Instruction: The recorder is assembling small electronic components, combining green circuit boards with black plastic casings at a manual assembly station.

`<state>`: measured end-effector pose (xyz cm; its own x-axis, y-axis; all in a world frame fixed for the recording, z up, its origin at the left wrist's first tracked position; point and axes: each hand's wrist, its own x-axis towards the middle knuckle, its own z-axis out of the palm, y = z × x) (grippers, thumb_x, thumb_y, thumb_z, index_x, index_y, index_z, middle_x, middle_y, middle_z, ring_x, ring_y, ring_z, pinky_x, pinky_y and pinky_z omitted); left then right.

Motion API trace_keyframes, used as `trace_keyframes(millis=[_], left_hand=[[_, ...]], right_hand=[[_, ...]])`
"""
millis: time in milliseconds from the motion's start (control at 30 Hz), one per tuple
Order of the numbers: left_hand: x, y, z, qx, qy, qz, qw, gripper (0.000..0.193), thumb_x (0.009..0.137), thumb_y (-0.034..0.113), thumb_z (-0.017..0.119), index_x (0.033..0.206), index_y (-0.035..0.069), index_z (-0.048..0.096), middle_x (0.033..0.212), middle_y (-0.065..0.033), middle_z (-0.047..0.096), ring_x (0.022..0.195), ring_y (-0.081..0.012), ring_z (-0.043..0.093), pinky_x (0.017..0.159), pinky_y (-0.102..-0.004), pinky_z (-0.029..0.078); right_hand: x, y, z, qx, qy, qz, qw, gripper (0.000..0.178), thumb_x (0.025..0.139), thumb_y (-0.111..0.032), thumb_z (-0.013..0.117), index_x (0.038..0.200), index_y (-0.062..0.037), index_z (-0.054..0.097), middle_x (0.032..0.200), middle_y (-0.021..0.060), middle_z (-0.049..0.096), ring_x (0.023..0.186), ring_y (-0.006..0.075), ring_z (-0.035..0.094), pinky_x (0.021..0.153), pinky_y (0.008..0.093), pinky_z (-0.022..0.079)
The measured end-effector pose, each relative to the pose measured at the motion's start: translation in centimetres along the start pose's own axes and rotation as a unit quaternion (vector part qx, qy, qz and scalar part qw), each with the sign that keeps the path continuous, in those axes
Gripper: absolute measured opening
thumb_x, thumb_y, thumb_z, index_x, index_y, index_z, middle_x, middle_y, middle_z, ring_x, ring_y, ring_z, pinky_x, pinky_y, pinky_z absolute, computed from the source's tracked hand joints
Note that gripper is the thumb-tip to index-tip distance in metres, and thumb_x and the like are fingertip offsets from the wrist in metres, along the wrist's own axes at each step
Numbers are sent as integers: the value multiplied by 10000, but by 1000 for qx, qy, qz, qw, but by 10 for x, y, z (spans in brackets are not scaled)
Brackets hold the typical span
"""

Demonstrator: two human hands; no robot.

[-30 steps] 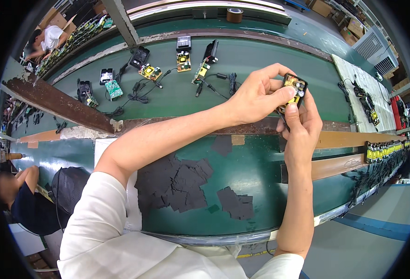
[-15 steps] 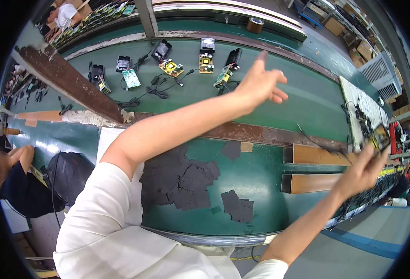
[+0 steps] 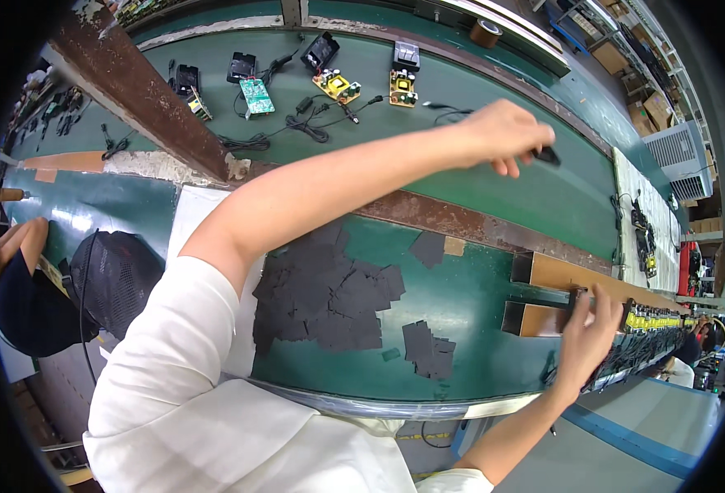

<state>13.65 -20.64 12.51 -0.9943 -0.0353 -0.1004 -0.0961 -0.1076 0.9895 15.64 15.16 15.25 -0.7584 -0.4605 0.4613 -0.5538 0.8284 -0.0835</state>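
My left hand point(image 3: 506, 135), reaching across the far green belt, is closed round an opened power adapter; only its black case end point(image 3: 548, 155) shows past the fingers. My right hand point(image 3: 590, 333) is over the two brown rails point(image 3: 541, 320), its fingers bent round a mostly hidden adapter whose dark end point(image 3: 577, 296) shows at the fingertips. Along the rails to its right runs a row of adapters with yellow parts point(image 3: 654, 319), cables hanging below. Opened adapters lie on the belt: one with a yellow-cored board point(image 3: 402, 87), another point(image 3: 337, 85), and one with a green-white board point(image 3: 256, 96).
Black sheet pieces point(image 3: 317, 287) lie piled on the near green table, with a smaller stack point(image 3: 428, 352) beside them. A brown steel post point(image 3: 145, 99) rises at the left. More boards lie on a white-topped surface point(image 3: 662, 234) at the right. Another person point(image 3: 29, 304) sits at the left.
My left hand has closed on the adapter from the right end of the row and moved right with it. My right hand has come left and nearer, from the white surface to the rails.
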Motion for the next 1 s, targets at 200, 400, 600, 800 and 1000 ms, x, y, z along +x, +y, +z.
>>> trace_keyframes(millis=[200,400,600,800,1000], left_hand=[[14,-79,28,311,138,292,894,360,923,221,714,1194,-12,671,1106,-236,747,925,-410,756,796,-476,606],[34,-79,-12,348,186,223,891,364,865,186,743,1155,-25,681,994,-220,765,878,-408,754,798,-469,605],[23,-52,-31,169,144,28,975,372,912,152,712,1236,-26,670,961,-189,778,881,-279,781,742,-365,615],[21,-47,-17,-170,39,-36,984,443,981,66,652,1407,-19,563,1083,-154,753,830,-246,775,698,-303,620],[-12,-24,31,-115,-34,-12,993,436,1023,63,641,1433,-26,525,1189,-156,720,822,-231,780,619,-291,608]], right_hand=[[23,-168,42,175,-269,-153,935,203,896,-69,779,1054,8,676,1017,192,691,906,384,687,810,452,554],[26,-191,70,159,-311,-166,922,304,839,-55,832,1046,-2,615,899,187,680,839,394,698,783,448,561],[32,-155,77,373,-326,-56,867,250,891,-51,817,913,2,573,670,82,613,648,208,671,583,337,518],[60,-121,64,504,-318,120,794,222,975,-79,773,877,-5,589,699,-2,635,599,75,570,509,244,460],[78,-81,71,512,-85,134,844,126,1038,-110,711,997,9,705,901,8,681,676,62,596,555,222,454]])
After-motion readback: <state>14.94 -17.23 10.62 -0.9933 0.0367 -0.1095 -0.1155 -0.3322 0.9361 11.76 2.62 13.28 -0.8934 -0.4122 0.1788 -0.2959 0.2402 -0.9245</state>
